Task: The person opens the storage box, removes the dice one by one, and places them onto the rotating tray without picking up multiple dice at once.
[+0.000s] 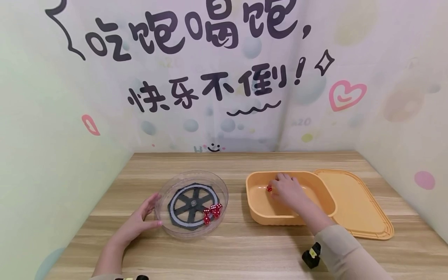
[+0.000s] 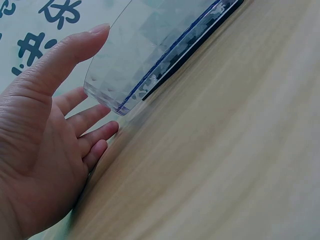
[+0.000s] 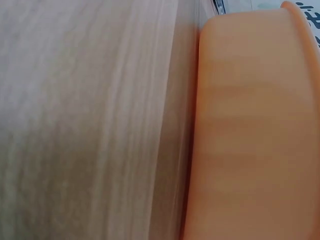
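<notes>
My left hand is at the left side of a clear round dish, thumb and fingers spread at its wall. Up close in the left wrist view, the loosely extended fingers lie right by the dish's lower edge. Several red dice lie in the dish's right part, over a black wheel-like pattern. My right hand reaches into an orange box, pinching a red die at its fingertips; the palm side is hidden. The right wrist view shows only the box's outer wall and the tabletop.
A flat orange lid lies right of the box, partly under or behind its edge. All of it stands on a wood-grain table. Behind is a printed wall cloth with large black characters.
</notes>
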`<state>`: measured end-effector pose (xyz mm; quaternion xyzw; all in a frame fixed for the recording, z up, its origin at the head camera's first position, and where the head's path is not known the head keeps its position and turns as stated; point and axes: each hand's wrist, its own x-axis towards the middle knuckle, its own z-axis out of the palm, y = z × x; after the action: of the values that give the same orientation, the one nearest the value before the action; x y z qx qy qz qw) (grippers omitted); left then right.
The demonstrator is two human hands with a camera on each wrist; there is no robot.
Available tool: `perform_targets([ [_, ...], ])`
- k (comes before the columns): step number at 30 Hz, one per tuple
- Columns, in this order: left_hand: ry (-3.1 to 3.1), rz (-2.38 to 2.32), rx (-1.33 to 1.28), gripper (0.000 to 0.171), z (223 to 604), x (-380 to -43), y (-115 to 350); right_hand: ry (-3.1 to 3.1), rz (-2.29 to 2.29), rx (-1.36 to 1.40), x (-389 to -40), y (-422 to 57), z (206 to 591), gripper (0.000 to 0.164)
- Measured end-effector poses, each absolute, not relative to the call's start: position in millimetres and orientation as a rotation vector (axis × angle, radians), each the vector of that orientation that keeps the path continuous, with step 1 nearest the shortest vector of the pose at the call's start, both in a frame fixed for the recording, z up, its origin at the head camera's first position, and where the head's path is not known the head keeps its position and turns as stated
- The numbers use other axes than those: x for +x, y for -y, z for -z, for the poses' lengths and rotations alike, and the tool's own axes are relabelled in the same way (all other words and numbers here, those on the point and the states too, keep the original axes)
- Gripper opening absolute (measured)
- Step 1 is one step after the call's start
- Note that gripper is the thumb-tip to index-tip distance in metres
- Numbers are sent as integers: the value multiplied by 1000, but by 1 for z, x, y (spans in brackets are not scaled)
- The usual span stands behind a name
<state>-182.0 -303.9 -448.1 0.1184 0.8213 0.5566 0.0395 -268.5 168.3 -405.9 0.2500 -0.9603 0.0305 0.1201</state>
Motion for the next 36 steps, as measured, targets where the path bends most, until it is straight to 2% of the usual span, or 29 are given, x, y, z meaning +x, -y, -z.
perform_targets([
  [14, -2522, -1716, 382, 93, 445, -180, 303, 2859, -91, 714, -271, -168, 409, 29],
  [26, -2515, -1723, 385, 93, 443, -180, 302, 2859, -109, 739, -270, -167, 409, 24],
  [36, -2504, -1725, 375, 92, 443, -180, 302, 2837, -89, 770, -271, -165, 411, 13],
])
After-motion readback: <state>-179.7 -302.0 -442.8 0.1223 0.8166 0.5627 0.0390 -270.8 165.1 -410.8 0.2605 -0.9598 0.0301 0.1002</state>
